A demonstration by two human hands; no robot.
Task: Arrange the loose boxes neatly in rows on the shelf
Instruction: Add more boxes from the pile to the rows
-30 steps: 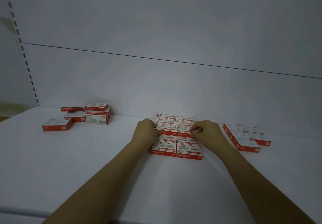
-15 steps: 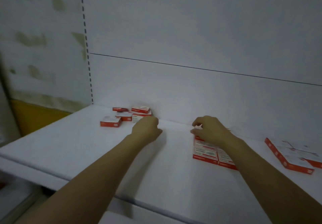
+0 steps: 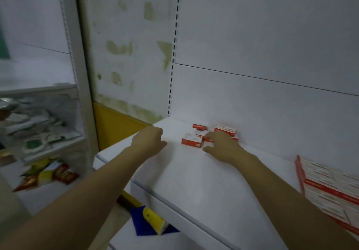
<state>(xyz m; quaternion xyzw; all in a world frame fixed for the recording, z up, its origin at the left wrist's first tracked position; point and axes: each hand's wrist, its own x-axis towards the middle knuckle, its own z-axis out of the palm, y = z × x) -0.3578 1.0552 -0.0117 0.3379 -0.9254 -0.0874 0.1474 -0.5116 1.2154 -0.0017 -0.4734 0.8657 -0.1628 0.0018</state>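
I am working the fetch step: the neat block of boxes [image 3: 330,183] is lying at the right end of the shelf [image 3: 194,181], partly out of view, and I am going after the loose boxes [image 3: 225,129] heaped at the far left corner, tight against the back panel [image 3: 272,113]. The heap is small and untidy: one box is sitting on top of another, one thin red box [image 3: 199,126] is lying behind, and the front box [image 3: 191,141] is lying flat, slightly apart from the rest.

My right hand [image 3: 221,147] is reaching into the heap, spread wide with the thumb standing off to the left and the fingers lying over a red box in the middle. I am judging it as touching, not yet gripping. My left hand [image 3: 149,142] is hovering over the bare shelf just left of the heap, fingers loosely curled round nothing.

For the next move I am thinking of closing the right hand round one box, or a stacked pair, and bringing the left to the front box. The picture is blurred, so I am not trusting the box edges. The stacked box is looking likely to slide off if I drag and not lift. Carrying them calls for a long sweep right to the block, labels facing the same way.
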